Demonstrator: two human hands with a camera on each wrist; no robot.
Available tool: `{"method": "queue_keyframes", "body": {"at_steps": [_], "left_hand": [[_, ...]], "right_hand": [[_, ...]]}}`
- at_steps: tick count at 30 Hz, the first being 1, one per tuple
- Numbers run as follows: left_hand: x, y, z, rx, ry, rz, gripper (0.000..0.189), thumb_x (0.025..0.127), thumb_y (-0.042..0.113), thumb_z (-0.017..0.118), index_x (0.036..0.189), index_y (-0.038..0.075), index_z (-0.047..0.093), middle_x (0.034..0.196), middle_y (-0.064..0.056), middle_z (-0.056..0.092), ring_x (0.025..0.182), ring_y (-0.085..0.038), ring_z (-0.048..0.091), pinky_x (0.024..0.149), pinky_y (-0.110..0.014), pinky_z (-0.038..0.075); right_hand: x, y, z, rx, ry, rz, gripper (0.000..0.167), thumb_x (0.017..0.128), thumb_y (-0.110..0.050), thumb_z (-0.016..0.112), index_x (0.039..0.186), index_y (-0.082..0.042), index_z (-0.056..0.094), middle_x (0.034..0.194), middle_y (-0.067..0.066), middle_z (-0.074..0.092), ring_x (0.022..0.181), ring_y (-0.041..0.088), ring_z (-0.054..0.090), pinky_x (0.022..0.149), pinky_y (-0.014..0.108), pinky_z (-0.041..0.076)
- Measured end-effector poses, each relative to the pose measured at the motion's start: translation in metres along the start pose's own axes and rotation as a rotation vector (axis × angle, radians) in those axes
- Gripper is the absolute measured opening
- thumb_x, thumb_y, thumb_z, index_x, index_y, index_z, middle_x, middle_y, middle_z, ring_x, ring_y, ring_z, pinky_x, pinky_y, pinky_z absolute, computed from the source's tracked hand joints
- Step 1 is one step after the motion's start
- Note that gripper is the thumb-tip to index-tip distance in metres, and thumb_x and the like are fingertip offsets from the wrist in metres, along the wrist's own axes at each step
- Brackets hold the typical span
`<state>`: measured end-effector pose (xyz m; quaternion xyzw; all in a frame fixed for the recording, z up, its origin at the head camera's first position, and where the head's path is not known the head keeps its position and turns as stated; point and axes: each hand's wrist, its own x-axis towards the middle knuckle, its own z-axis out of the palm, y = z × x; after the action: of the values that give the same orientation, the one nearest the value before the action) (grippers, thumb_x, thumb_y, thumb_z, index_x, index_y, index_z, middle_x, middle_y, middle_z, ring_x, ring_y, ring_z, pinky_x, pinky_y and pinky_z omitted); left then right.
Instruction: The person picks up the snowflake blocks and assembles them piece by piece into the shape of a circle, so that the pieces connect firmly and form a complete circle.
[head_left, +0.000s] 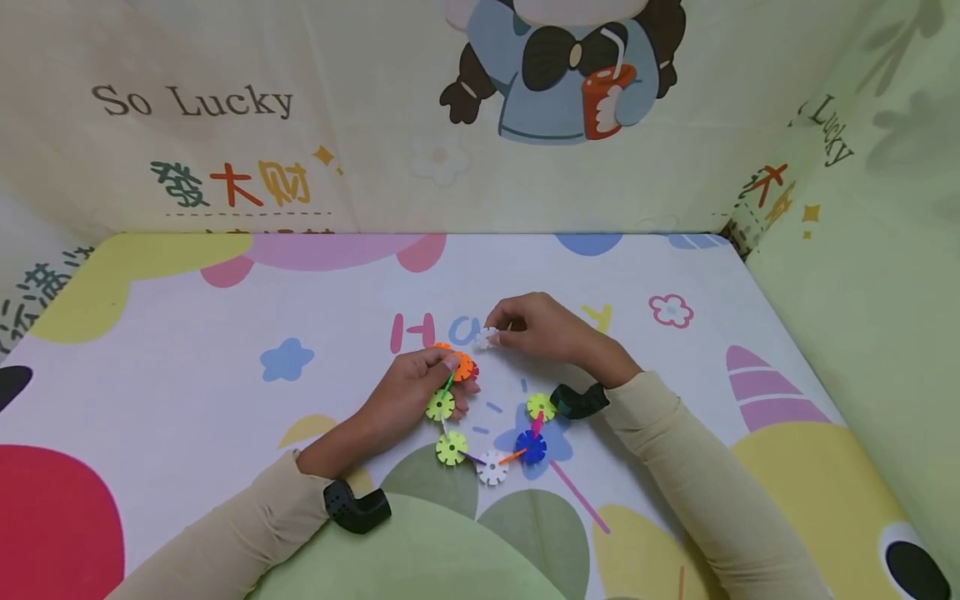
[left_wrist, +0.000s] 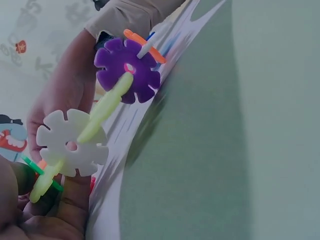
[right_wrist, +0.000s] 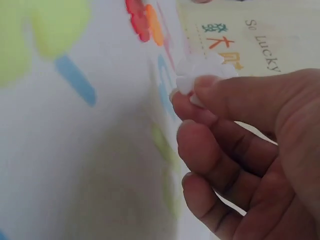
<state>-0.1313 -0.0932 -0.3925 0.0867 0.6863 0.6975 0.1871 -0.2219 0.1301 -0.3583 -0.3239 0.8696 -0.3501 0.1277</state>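
Note:
My left hand (head_left: 408, 390) pinches the upper end of a chain of notched plastic snowflake discs, near an orange disc (head_left: 462, 367). From there the chain curves down and round to the right, through yellow-green discs (head_left: 452, 448), a white disc (head_left: 492, 468) and a blue disc (head_left: 531, 447), ending at another yellow-green disc (head_left: 540, 407). In the left wrist view a purple disc (left_wrist: 142, 77) shows edge-joined to its neighbours. Just up and right of the orange disc, my right hand (head_left: 546, 327) pinches a loose white disc (right_wrist: 200, 72) between thumb and index finger.
The table (head_left: 202, 400) has a printed cover with coloured shapes and letters. Behind it hangs a printed cloth (head_left: 360, 100), and another pale cloth (head_left: 862, 292) drops along the right side. Black wrist cameras (head_left: 356, 507) sit on both forearms.

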Motion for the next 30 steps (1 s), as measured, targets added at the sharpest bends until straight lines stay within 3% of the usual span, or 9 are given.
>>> {"method": "queue_keyframes", "body": {"at_steps": [5,13,30], "left_hand": [[0.001,-0.001,-0.001,0.017,0.010,-0.006,0.027,0.104,0.023,0.048,0.109,-0.001,0.058,0.094,-0.016,0.070,0.070,-0.025,0.068,0.075,-0.034,0.057],[0.001,-0.001,-0.003,0.045,0.084,-0.003,0.026,0.104,0.021,0.049,0.112,-0.001,0.058,0.087,-0.017,0.068,0.078,-0.028,0.069,0.080,-0.031,0.056],[0.001,-0.001,-0.003,-0.010,0.072,-0.003,0.025,0.104,0.017,0.048,0.110,-0.006,0.056,0.084,-0.019,0.068,0.076,-0.027,0.070,0.078,-0.034,0.057]], "right_hand": [[-0.006,-0.003,-0.004,0.020,0.024,-0.003,0.010,0.087,-0.008,0.073,0.097,-0.006,0.074,0.085,-0.003,0.070,0.074,0.015,0.057,0.069,0.028,0.050],[-0.010,-0.009,-0.001,0.066,0.004,-0.038,0.014,0.090,-0.007,0.070,0.104,-0.004,0.073,0.087,0.001,0.070,0.070,0.015,0.056,0.063,0.026,0.050],[-0.014,-0.017,0.003,0.046,-0.030,-0.120,0.013,0.088,-0.007,0.072,0.101,-0.005,0.075,0.089,-0.003,0.071,0.069,0.013,0.056,0.061,0.026,0.050]]}}
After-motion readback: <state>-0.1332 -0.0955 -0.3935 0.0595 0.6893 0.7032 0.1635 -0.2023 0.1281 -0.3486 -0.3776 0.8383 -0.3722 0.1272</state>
